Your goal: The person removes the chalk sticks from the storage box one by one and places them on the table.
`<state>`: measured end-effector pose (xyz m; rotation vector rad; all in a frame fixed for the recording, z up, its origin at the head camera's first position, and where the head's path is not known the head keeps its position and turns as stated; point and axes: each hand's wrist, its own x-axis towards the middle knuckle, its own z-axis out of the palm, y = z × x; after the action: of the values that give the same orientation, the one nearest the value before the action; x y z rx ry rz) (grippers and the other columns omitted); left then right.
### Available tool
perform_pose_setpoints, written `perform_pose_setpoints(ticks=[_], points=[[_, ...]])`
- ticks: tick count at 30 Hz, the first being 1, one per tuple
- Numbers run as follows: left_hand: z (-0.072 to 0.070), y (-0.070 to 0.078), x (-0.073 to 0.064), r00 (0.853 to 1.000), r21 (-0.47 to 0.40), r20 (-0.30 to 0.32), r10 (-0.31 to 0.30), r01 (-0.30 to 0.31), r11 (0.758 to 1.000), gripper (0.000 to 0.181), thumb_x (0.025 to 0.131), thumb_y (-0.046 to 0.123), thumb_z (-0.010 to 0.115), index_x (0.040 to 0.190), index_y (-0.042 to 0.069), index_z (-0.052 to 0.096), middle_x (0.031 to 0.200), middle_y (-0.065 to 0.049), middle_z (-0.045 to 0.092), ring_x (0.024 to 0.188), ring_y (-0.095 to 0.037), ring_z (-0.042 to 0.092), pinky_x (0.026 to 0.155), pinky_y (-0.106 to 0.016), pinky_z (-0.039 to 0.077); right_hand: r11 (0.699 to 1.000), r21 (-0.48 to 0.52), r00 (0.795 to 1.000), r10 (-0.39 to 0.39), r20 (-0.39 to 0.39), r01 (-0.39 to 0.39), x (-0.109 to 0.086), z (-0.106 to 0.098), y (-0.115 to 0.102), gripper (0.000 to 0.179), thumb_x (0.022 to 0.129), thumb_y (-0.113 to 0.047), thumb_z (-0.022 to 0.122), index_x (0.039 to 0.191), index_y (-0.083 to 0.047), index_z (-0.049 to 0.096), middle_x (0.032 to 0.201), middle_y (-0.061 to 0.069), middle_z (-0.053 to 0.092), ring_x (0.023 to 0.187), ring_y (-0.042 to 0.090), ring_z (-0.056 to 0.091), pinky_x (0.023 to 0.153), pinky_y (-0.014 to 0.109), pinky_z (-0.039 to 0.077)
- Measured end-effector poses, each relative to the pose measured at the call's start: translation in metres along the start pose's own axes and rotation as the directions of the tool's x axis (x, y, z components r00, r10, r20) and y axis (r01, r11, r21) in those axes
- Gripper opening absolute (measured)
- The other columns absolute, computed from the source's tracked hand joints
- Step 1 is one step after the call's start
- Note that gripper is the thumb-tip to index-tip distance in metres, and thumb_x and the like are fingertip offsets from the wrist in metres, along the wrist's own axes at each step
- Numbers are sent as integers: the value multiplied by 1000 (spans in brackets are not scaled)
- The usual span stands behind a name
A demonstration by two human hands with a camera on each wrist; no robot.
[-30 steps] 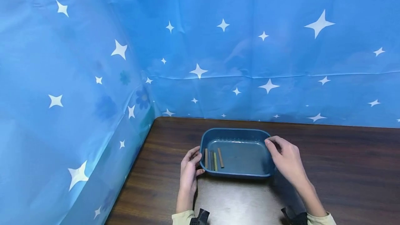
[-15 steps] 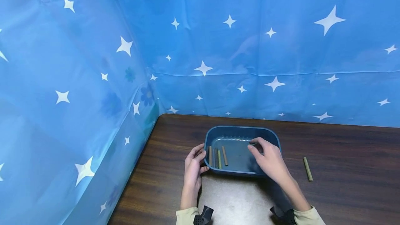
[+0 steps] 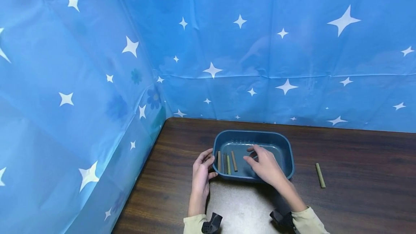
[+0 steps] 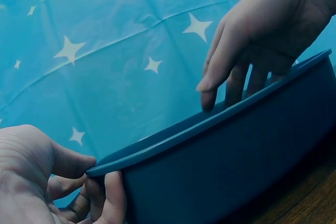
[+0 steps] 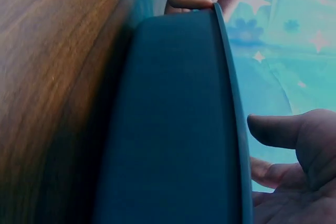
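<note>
Left grip [image 3: 201,172] is clamped on the blue, rounded plastic tray [image 3: 260,137], whose rightmost slim brown stick [image 3: 234,161] could be jostled if the right grip [image 3: 264,164] (fingers apart) sweeps low.

We look down on a blue tray [image 3: 253,136] at the lower middle of the frame.
The left hand [image 3: 200,176] grips its left end, where we count four thin sticks [image 3: 229,164] lying inside; the right hand [image 3: 264,166] hangs over the middle, thumb and forefinger apart. Another stick [image 3: 320,175] lies at lower right on the brown table [image 3: 364,158], below a blue starry sheet [image 3: 253,53].
</note>
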<state>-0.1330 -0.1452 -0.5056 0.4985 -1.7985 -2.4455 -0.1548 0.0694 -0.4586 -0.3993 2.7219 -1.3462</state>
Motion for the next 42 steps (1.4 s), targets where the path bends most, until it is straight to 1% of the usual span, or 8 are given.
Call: perform_pose_setpoints(ticks=[8, 12, 16, 20, 23, 30, 36, 42], points=[[1, 2, 0, 1000, 0, 4, -4, 4, 1000, 39, 99, 7, 59, 136, -6, 58, 116, -13, 60, 81, -14, 59, 51, -19, 48, 1000, -17, 999, 25, 39, -24, 5, 16, -6, 34, 99, -14, 69, 127, 5, 63, 120, 22, 66, 101, 33, 67, 81, 50, 57], [1, 1, -1, 1000, 0, -1, -12, 12, 1000, 39, 100, 8, 60, 137, -5, 58, 117, -13, 60, 81, -14, 59, 51, -19, 49, 999, -12, 998, 30, 60, -30, 6, 24, -6, 35, 98, -13, 70, 127, 6, 63, 118, 21, 66, 97, 30, 66, 78, 47, 57], [0, 1, -1, 1000, -3, -2, -16, 16, 1000, 39, 100, 8, 60, 137, -5, 58, 116, -12, 59, 81, -13, 58, 50, -19, 49, 1000, -8, 996, 20, 85, -19, 10, 30, -5, 36, 97, -12, 71, 127, 6, 62, 110, 18, 67, 91, 25, 65, 74, 44, 56], [0, 1, -1, 1000, -4, -2, -12, 12, 1000, 39, 100, 9, 60, 137, -4, 59, 116, -11, 59, 81, -13, 58, 51, -19, 49, 1000, -30, 994, 6, 106, -3, 15, 34, -6, 38, 96, -10, 73, 128, 7, 61, 109, 18, 67, 88, 25, 64, 73, 44, 55], [0, 1, -1, 1000, -5, 0, -17, 17, 1000, 39, 100, 10, 61, 137, -3, 59, 117, -11, 59, 82, -14, 59, 52, -20, 49, 999, -52, 993, 9, 121, -3, 18, 36, -6, 39, 96, -9, 74, 129, 7, 60, 111, 20, 67, 91, 28, 63, 75, 46, 54], [0, 2, -1, 1000, 2, -1, -16, 16, 1000, 39, 101, 9, 60, 137, -3, 59, 117, -12, 60, 83, -14, 59, 52, -19, 49, 996, -84, 990, 9, 143, 3, 23, 40, -4, 42, 95, -10, 75, 130, 6, 60, 118, 21, 66, 105, 34, 64, 84, 50, 56], [0, 1, 0, 1000, 16, -2, -15, 15, 1000, 38, 101, 9, 60, 136, -3, 59, 118, -13, 59, 85, -15, 59, 53, -19, 50, 997, -78, 985, 3, 173, 10, 27, 43, -6, 42, 94, -9, 75, 130, 7, 60, 115, 20, 67, 101, 32, 64, 82, 49, 55], [0, 1, 0, 1000, 22, -1, -18, 18, 1000, 38, 101, 9, 59, 137, -4, 58, 118, -13, 58, 85, -16, 59, 53, -19, 50, 998, -63, 981, 2, 196, 10, 30, 47, -10, 43, 93, -9, 77, 130, 7, 59, 117, 22, 66, 105, 34, 65, 83, 49, 56]])
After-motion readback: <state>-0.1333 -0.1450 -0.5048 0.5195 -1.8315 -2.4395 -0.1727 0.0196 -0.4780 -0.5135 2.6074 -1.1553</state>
